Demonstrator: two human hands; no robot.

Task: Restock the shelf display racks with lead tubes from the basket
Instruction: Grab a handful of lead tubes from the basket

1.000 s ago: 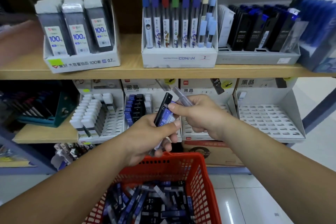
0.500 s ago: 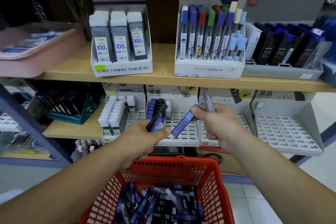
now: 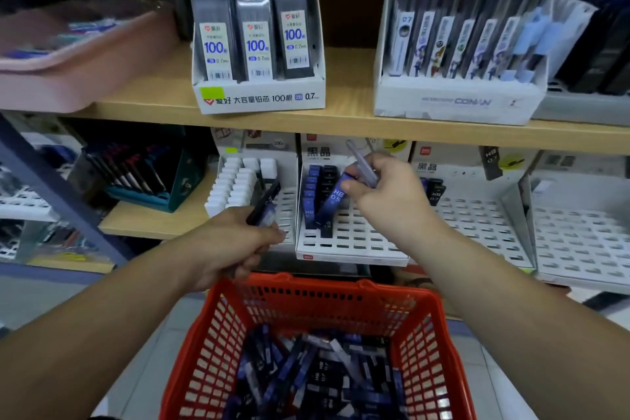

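My right hand [image 3: 388,194] pinches a blue HB lead tube [image 3: 332,203], its lower end over the slotted white display rack [image 3: 354,242] on the lower shelf; a clear grey tube [image 3: 361,162] also sticks up from that hand. The rack holds a few blue and black tubes [image 3: 315,187] at its back left. My left hand [image 3: 235,242] grips a black tube and a blue one [image 3: 264,203], just left of the rack. A red basket [image 3: 341,293] full of several lead tubes [image 3: 306,372] sits below my arms.
Racks to the right [image 3: 477,225] and far right [image 3: 579,245] are mostly open slots. A rack of white-capped tubes [image 3: 235,187] stands to the left. The upper shelf [image 3: 341,123] carries 100-lead boxes [image 3: 255,44], a Conan pencil box [image 3: 460,44] and a pink tray [image 3: 68,54].
My right hand has carried the blue tube forward and down to the rack's slots. The left hand stays near the basket rim with its tubes. The view has moved closer to the shelf.
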